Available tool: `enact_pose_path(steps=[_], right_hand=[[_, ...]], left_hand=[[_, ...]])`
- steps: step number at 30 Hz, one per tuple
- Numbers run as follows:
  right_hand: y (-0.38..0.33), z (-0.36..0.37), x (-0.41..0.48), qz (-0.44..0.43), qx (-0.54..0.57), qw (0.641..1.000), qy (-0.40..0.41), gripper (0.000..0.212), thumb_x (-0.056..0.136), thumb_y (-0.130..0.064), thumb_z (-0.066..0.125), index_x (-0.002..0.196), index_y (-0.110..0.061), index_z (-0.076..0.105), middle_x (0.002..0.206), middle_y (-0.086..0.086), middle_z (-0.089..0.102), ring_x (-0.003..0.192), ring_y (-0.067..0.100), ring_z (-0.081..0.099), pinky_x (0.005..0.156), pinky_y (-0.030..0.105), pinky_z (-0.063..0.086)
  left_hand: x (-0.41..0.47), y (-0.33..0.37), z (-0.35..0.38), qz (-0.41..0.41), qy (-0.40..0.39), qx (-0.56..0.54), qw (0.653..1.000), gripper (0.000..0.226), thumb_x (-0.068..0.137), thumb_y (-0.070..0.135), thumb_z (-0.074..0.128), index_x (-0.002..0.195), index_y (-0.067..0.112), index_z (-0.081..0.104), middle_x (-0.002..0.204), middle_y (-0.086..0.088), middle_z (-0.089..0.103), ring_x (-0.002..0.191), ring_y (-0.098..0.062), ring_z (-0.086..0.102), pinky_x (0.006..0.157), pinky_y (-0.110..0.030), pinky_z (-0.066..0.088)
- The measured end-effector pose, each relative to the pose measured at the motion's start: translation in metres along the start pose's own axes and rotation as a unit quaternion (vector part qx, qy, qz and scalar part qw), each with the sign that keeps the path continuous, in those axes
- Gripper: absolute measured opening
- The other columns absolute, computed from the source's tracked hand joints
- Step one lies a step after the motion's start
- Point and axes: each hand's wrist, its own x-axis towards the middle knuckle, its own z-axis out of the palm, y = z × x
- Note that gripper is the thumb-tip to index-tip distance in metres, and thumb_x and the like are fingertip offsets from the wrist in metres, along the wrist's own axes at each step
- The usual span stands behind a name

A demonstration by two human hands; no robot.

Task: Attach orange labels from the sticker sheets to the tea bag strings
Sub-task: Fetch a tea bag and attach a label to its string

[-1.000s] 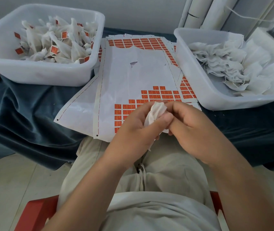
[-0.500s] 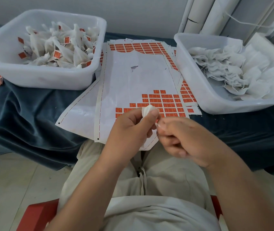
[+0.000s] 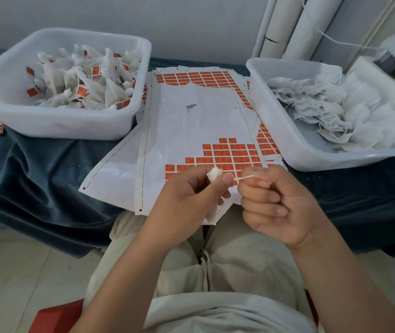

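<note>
While both hands' fingers point(image 3: 225, 181) pinch tea bag point(image 3: 213, 174) and string point(image 3: 243, 177): blue cloth point(image 3: 35, 169), pale wall point(image 3: 191, 25).

A plain pale grey wall point(image 3: 167, 18) is seen behind a worktop draped in dark teal velvet cloth point(image 3: 35, 169). White pipes point(image 3: 288, 27) are propped in the right corner. Pale floor tiles point(image 3: 11, 272) and a red seat point(image 3: 54, 318) are shown below, softly lit.
</note>
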Motion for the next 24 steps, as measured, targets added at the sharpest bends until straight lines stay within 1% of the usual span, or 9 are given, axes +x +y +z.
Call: enact_pose_path(steps=[3, 6, 11, 13, 15, 17, 19, 21, 24], right_hand=[[-0.002, 0.002, -0.001, 0.006, 0.059, 0.997, -0.046, 0.021, 0.098, -0.014, 0.063, 0.077, -0.014, 0.06, 0.058, -0.007, 0.038, 0.041, 0.007, 0.032, 0.043, 0.017, 0.03], [-0.003, 0.004, 0.0, -0.037, -0.019, 0.999, 0.013, 0.024, 0.093, -0.02, 0.07, 0.074, -0.017, 0.057, 0.061, -0.006, 0.046, 0.047, 0.008, 0.042, 0.047, 0.018, 0.037], [0.003, 0.004, 0.007, -0.128, -0.106, 0.979, 0.115, 0.021, 0.086, -0.026, 0.067, 0.067, -0.022, 0.061, 0.103, 0.002, 0.069, 0.104, 0.02, 0.064, 0.092, 0.035, 0.05], [0.006, 0.005, 0.01, -0.141, -0.045, 0.984, 0.102, 0.022, 0.088, -0.026, 0.064, 0.068, -0.02, 0.058, 0.089, 0.002, 0.069, 0.108, 0.023, 0.069, 0.1, 0.037, 0.049], [0.005, 0.003, 0.012, -0.161, -0.011, 0.98, 0.113, 0.022, 0.091, -0.024, 0.062, 0.07, -0.02, 0.056, 0.067, -0.003, 0.054, 0.089, 0.022, 0.069, 0.102, 0.037, 0.05], [0.006, 0.0, 0.013, -0.171, -0.021, 0.972, 0.158, 0.024, 0.095, -0.021, 0.057, 0.071, -0.021, 0.051, 0.061, -0.005, 0.037, 0.062, 0.016, 0.053, 0.095, 0.037, 0.053], [0.013, -0.007, 0.016, -0.15, -0.073, 0.959, 0.227, 0.024, 0.095, -0.019, 0.053, 0.071, -0.023, 0.047, 0.06, -0.005, 0.028, 0.05, 0.013, 0.033, 0.069, 0.031, 0.055], [0.028, -0.013, 0.022, -0.083, -0.118, 0.953, 0.267, 0.03, 0.1, -0.024, 0.052, 0.071, -0.025, 0.048, 0.059, -0.006, 0.025, 0.048, 0.013, 0.026, 0.053, 0.027, 0.047], [0.062, -0.021, 0.036, 0.073, -0.191, 0.938, 0.279, 0.03, 0.106, -0.041, 0.056, 0.086, -0.018, 0.06, 0.06, -0.006, 0.03, 0.049, 0.012, 0.028, 0.049, 0.024, 0.041]], left_hand=[[-0.001, -0.001, 0.0, -0.007, -0.013, -0.034, 0.999, 0.026, 0.1, 0.046, 0.063, 0.079, 0.036, 0.074, 0.069, 0.011, 0.071, 0.07, -0.005, 0.067, 0.066, -0.016, 0.052], [-0.001, -0.001, -0.003, -0.004, -0.027, -0.034, 0.999, 0.027, 0.1, 0.044, 0.062, 0.078, 0.036, 0.074, 0.066, 0.011, 0.07, 0.078, -0.009, 0.07, 0.075, -0.021, 0.056], [0.001, -0.003, -0.005, 0.008, -0.06, 0.023, 0.998, 0.028, 0.1, 0.048, 0.062, 0.082, 0.03, 0.074, 0.081, -0.003, 0.073, 0.086, -0.029, 0.069, 0.089, -0.048, 0.056], [0.001, -0.004, -0.01, 0.005, -0.065, 0.013, 0.998, 0.023, 0.101, 0.047, 0.065, 0.087, 0.031, 0.076, 0.093, 0.002, 0.078, 0.1, -0.022, 0.072, 0.095, -0.037, 0.056], [0.006, -0.006, -0.022, -0.016, -0.008, -0.011, 1.0, 0.019, 0.096, 0.05, 0.065, 0.097, 0.034, 0.077, 0.103, 0.011, 0.078, 0.1, -0.007, 0.072, 0.087, -0.019, 0.056], [0.013, -0.013, -0.04, -0.023, 0.081, 0.061, 0.995, 0.009, 0.099, 0.045, 0.066, 0.102, 0.039, 0.073, 0.1, 0.021, 0.076, 0.094, 0.003, 0.071, 0.074, -0.011, 0.055], [0.017, -0.026, -0.056, -0.019, 0.107, 0.238, 0.965, 0.004, 0.099, 0.042, 0.067, 0.103, 0.043, 0.068, 0.096, 0.027, 0.073, 0.092, 0.007, 0.068, 0.07, -0.01, 0.054], [0.018, -0.036, -0.064, -0.026, 0.043, 0.354, 0.934, 0.022, 0.094, 0.046, 0.073, 0.114, 0.041, 0.068, 0.106, 0.028, 0.068, 0.096, 0.006, 0.064, 0.084, -0.016, 0.052], [0.019, -0.051, -0.068, 0.001, -0.074, 0.487, 0.87, 0.06, 0.083, 0.053, 0.081, 0.137, 0.038, 0.06, 0.144, 0.02, 0.054, 0.131, -0.004, 0.047, 0.111, -0.029, 0.04]])
